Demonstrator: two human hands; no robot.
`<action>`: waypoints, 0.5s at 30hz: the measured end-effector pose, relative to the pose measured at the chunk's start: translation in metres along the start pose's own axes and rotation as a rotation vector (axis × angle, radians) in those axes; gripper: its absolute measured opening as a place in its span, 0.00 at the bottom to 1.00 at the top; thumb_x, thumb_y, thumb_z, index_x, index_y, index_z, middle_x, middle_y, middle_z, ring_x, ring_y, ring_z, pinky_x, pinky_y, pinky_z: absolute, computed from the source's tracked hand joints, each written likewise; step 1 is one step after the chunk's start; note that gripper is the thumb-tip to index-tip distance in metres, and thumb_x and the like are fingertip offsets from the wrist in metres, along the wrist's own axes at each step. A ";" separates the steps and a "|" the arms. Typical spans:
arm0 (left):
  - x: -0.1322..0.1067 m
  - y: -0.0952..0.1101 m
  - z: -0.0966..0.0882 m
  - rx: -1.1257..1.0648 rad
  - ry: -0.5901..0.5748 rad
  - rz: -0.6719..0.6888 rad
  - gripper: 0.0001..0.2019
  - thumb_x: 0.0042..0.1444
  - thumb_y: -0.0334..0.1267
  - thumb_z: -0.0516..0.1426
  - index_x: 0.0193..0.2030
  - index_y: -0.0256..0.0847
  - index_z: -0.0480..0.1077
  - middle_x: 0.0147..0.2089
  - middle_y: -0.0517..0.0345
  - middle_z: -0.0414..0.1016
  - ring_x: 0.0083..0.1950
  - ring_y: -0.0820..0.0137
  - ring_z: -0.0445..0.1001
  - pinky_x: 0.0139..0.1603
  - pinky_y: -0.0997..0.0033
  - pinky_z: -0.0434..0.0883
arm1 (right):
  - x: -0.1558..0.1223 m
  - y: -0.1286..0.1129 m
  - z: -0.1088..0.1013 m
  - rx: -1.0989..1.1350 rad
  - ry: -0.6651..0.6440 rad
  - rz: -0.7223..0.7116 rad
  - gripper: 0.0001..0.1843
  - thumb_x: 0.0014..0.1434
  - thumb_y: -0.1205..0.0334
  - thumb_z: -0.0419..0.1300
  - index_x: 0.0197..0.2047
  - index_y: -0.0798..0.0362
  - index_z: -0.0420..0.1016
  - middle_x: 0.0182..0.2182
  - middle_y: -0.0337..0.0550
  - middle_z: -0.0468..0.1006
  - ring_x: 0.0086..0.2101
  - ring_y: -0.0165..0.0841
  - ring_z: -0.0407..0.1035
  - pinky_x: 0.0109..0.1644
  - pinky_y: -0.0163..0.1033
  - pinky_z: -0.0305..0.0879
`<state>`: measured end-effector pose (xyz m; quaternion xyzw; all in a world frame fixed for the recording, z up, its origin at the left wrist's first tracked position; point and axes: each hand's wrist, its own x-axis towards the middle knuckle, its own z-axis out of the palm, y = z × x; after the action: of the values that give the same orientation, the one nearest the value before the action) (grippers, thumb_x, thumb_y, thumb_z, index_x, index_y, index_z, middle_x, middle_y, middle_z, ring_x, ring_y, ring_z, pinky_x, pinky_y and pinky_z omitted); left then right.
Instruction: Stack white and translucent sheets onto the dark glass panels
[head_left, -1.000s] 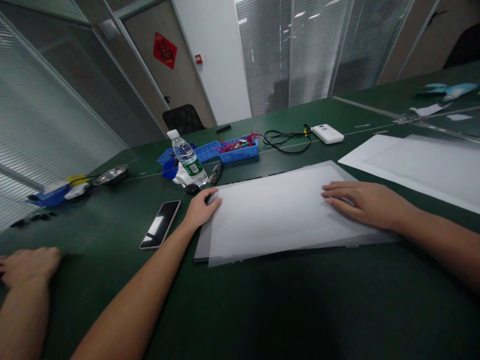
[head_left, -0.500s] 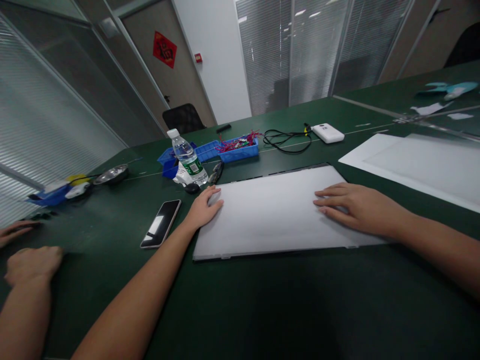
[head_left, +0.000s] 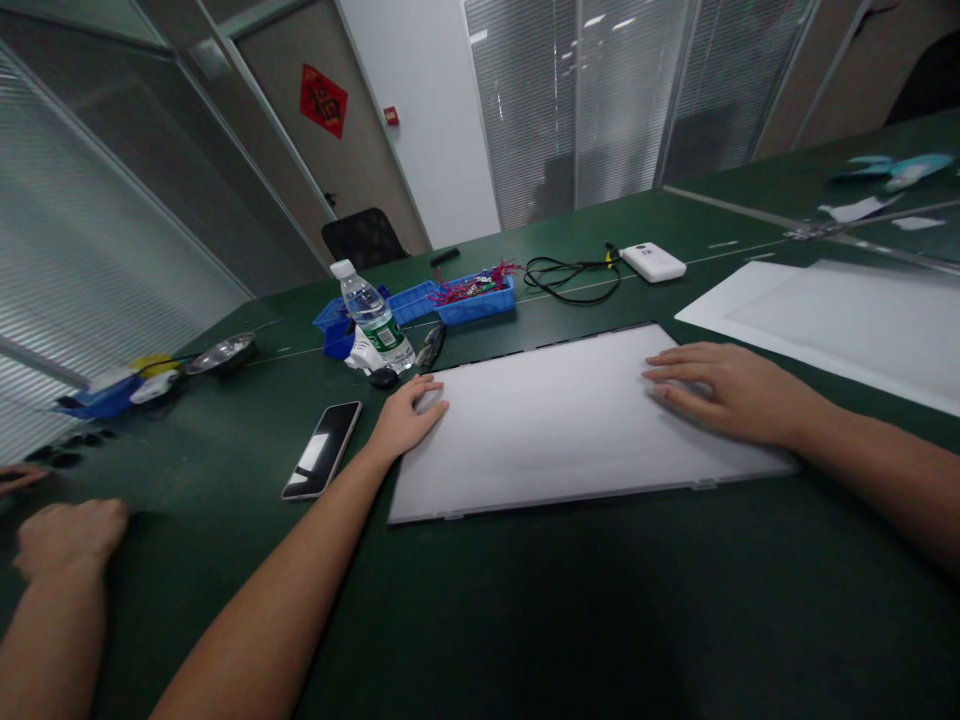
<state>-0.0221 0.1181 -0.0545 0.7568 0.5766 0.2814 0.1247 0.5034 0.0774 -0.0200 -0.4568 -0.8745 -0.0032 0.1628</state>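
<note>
A flat white rectangular panel (head_left: 540,430) with a dark back edge and small tabs along its front lies on the green table. At its left edge rests my left hand (head_left: 407,415), thumb and fingers apart. Over the panel's right part my right hand (head_left: 731,390) lies flat, fingers stretched toward the middle. Neither hand is wrapped around anything. Left of my left hand lies a phone (head_left: 322,450), screen up. Just beyond that hand are a water bottle (head_left: 375,320), a black rounded object (head_left: 383,378) and what look like pliers (head_left: 431,345).
Blue trays (head_left: 480,308), one with red wires, stand behind the panel. A black cable (head_left: 570,280) lies near a white box (head_left: 652,262). White sheets (head_left: 847,330) are at the right. Another person's hand (head_left: 71,540) rests at the far left, near a metal bowl (head_left: 223,354).
My right hand has slid slightly right and away from me across the panel. My left hand keeps its place on the left edge. The other person's hands have shifted a little.
</note>
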 end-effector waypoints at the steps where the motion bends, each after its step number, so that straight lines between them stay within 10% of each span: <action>1: 0.000 -0.001 0.001 0.013 -0.001 0.012 0.28 0.63 0.56 0.61 0.63 0.41 0.79 0.72 0.44 0.76 0.77 0.48 0.69 0.80 0.45 0.63 | -0.002 0.011 -0.002 -0.046 0.030 0.058 0.28 0.76 0.47 0.52 0.64 0.54 0.83 0.64 0.54 0.79 0.63 0.53 0.73 0.70 0.66 0.67; 8: -0.001 0.000 0.001 0.111 -0.051 0.073 0.27 0.68 0.52 0.56 0.67 0.38 0.76 0.76 0.41 0.71 0.81 0.47 0.63 0.81 0.42 0.60 | -0.018 0.081 -0.007 -0.101 0.074 0.296 0.35 0.73 0.38 0.53 0.66 0.56 0.80 0.67 0.63 0.74 0.65 0.62 0.68 0.69 0.71 0.65; 15: -0.003 0.009 -0.003 0.202 -0.077 0.045 0.27 0.69 0.49 0.56 0.68 0.38 0.77 0.76 0.41 0.71 0.80 0.46 0.64 0.81 0.43 0.61 | -0.009 0.020 -0.007 0.023 -0.067 -0.176 0.30 0.73 0.44 0.59 0.72 0.47 0.77 0.73 0.51 0.70 0.70 0.53 0.65 0.75 0.66 0.62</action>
<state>-0.0167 0.1116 -0.0486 0.7886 0.5796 0.1953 0.0636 0.5258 0.0809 -0.0187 -0.3761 -0.9162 0.0079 0.1380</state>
